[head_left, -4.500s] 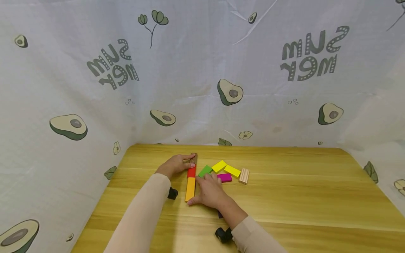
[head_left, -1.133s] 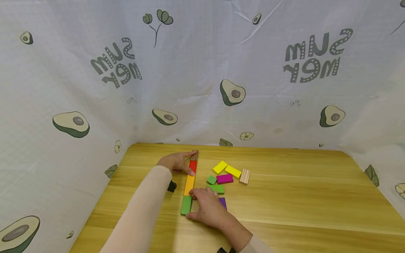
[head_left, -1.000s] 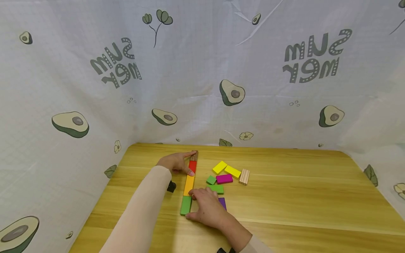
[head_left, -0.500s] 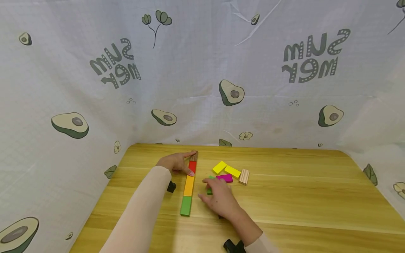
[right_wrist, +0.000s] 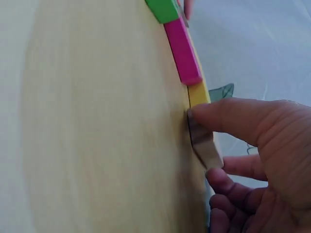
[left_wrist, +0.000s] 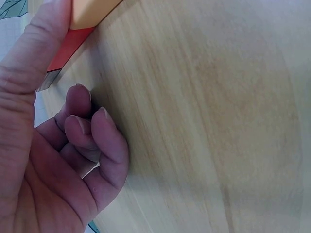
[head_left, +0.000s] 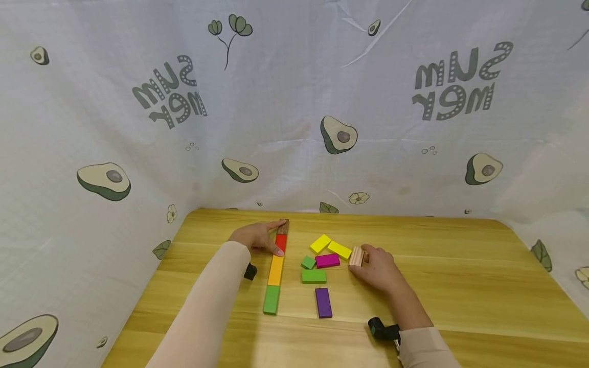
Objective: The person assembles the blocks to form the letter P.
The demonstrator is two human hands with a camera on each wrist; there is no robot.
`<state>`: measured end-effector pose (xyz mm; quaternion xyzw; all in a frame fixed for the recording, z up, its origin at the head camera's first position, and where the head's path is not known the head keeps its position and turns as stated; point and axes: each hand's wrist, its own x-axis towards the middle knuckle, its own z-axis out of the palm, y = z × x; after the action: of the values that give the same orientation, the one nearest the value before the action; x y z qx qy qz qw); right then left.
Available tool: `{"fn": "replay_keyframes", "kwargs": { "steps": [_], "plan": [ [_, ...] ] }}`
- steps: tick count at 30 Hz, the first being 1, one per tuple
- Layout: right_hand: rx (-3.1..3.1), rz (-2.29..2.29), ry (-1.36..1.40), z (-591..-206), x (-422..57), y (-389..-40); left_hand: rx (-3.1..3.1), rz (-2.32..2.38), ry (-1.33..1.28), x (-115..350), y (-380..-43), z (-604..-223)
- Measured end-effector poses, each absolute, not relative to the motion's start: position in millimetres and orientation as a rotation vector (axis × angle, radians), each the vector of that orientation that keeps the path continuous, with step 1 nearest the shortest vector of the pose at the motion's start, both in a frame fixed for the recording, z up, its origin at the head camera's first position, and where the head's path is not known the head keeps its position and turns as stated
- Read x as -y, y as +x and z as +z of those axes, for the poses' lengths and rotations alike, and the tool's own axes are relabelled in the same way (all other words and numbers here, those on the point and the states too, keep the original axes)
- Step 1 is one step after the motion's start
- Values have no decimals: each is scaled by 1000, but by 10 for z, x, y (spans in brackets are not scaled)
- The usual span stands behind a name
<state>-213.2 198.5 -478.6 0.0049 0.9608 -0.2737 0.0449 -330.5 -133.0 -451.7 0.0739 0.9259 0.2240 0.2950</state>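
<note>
Your right hand [head_left: 379, 268] has moved since half a second ago, from over the long green block [head_left: 314, 276] near the middle of the frame to the striped block [head_left: 356, 256], right of centre. You pinch that block between thumb and fingers; it sits at the right end of the loose pieces. Your left hand [head_left: 257, 236] has stayed by the row left of centre, index finger stretched to the brown block [head_left: 282, 227] and thumb against the side, where the red block [head_left: 280, 242] meets the orange block [head_left: 275, 270]; its other fingers curl loosely. The end block [head_left: 271, 299], also green, finishes the row at its lower end.

Between your striped block and the row you have clutter: a slanted yellow block [head_left: 339, 250] just beside it, another yellow piece [head_left: 320, 244] further left, then the magenta block [head_left: 327, 260] and the small green block [head_left: 308, 262] below those. The purple block [head_left: 323, 302] lies apart, lower down the table [head_left: 460, 286]. A printed curtain [head_left: 285, 92] fills the top of the frame.
</note>
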Motion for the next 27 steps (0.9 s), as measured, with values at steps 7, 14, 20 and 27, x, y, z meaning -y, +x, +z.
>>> {"fn": "replay_keyframes", "kwargs": {
  "steps": [7, 14, 20, 27],
  "plan": [
    [-3039, -909, 50, -4681, -1821, -2012, -2462, 577, 210, 1326, -3311, -4510],
    [-3054, -968, -231, -4511, -1058, -1700, -2461, 597, 191, 1328, -3303, -4497],
    [-2918, -832, -642, -4589, -516, -1407, -2472, 584, 172, 1321, -3294, -4491],
    [-2817, -669, -874, -4718, -327, -1268, -2463, 581, 195, 1331, -3297, -4489]
  ]
}}
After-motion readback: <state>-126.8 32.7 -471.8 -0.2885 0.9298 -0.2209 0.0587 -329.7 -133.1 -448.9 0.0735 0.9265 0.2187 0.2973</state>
